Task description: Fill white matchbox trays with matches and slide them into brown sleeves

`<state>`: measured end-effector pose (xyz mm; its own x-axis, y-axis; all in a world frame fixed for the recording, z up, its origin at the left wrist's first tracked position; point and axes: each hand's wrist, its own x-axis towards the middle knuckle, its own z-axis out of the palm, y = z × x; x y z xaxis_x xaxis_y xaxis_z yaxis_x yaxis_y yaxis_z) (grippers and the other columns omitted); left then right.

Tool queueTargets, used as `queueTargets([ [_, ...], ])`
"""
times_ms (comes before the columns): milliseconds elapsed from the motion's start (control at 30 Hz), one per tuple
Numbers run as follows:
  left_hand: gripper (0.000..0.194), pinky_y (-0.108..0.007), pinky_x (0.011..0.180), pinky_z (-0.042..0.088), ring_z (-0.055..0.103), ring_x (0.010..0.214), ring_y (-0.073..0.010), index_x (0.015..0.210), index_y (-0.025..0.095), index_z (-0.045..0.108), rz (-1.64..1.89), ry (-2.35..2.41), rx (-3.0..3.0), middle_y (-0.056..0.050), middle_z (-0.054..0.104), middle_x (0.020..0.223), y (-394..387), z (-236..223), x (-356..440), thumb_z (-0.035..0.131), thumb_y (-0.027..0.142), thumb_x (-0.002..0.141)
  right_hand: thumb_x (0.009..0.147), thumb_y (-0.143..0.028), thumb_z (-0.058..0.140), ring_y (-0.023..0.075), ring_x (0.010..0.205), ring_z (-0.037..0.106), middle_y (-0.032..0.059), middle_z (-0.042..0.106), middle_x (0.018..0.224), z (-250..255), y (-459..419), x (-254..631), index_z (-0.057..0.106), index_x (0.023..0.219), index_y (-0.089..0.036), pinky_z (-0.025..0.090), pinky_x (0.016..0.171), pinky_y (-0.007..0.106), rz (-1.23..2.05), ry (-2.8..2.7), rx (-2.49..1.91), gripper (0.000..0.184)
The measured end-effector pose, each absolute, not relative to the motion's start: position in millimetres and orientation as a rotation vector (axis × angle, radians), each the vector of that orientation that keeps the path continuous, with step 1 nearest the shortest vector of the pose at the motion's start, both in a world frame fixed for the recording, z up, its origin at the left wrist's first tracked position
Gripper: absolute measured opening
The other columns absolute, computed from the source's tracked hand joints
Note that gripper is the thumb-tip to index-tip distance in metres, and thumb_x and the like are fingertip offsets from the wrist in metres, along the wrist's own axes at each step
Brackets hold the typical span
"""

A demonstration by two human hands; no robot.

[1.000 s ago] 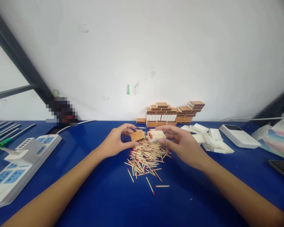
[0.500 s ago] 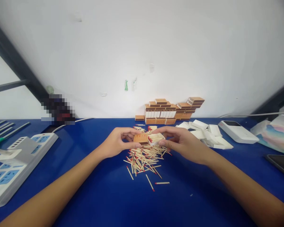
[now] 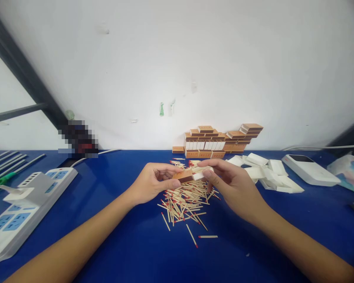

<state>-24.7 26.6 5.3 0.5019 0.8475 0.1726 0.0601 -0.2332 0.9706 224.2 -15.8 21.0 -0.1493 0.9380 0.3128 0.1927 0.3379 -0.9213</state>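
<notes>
My left hand (image 3: 152, 181) pinches an orange matchbox sleeve (image 3: 183, 175) between thumb and fingers. My right hand (image 3: 230, 181) grips the white inner tray (image 3: 201, 173) filled with matches, its end pushed partly into the sleeve. Both hands hover just above a loose pile of red-tipped matches (image 3: 184, 200) on the blue table (image 3: 135, 243). Two stray matches (image 3: 208, 236) lie nearer to me than the pile.
Stacked orange matchboxes (image 3: 216, 138) line the white wall. Several empty white trays (image 3: 265, 171) lie to the right, beside a white device (image 3: 310, 169) and a patterned packet (image 3: 349, 171). A white power strip (image 3: 23, 204) and metal rods (image 3: 6, 163) sit at the left.
The tray and sleeve, apart a second ago, have come together: the tray now sits partly inside the sleeve. Both hands closed inward.
</notes>
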Motion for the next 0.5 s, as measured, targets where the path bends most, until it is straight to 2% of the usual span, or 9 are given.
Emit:
queueTargets([
  [200,0.046,-0.026,0.065,0.054,0.067,0.069,-0.0143,0.111,0.018,0.081,0.944,0.818,1.606,-0.007,0.078,0.085,19.5,5.9,-19.3,0.092,0.037,0.071,0.091,-0.048,0.073,0.0160,0.074,0.070,0.0039,0.075,0.092,22.1,-22.7,223.4,0.072,0.106,-0.024,0.059,0.063,0.026,0.816,-1.593,-1.096,0.029],
  [333,0.049,-0.028,0.068,0.056,0.070,0.074,-0.0168,0.116,0.018,0.080,0.968,0.816,1.568,-0.010,0.080,0.094,15.3,1.7,-14.1,0.090,0.042,0.074,0.093,-0.047,0.071,0.0176,0.076,0.073,0.0044,0.077,0.096,21.0,-27.1,219.6,0.070,0.114,-0.024,0.063,0.069,0.030,0.851,-1.578,-1.075,0.031],
  [433,0.052,-0.029,0.071,0.057,0.071,0.074,-0.0177,0.115,0.019,0.081,1.034,0.836,1.549,-0.010,0.081,0.094,7.9,0.7,-8.2,0.094,0.040,0.070,0.096,-0.047,0.067,0.0197,0.082,0.076,0.0069,0.077,0.111,21.5,-30.0,216.6,0.067,0.126,-0.025,0.065,0.074,0.034,0.883,-1.579,-1.063,0.037],
  [500,0.054,-0.030,0.071,0.058,0.071,0.074,-0.0188,0.111,0.019,0.082,1.059,0.865,1.531,-0.010,0.081,0.094,1.5,3.1,-4.6,0.097,0.039,0.064,0.100,-0.048,0.061,0.0218,0.093,0.076,0.0078,0.075,0.123,22.5,-29.5,217.2,0.064,0.132,-0.027,0.065,0.081,0.036,0.931,-1.616,-1.045,0.039],
])
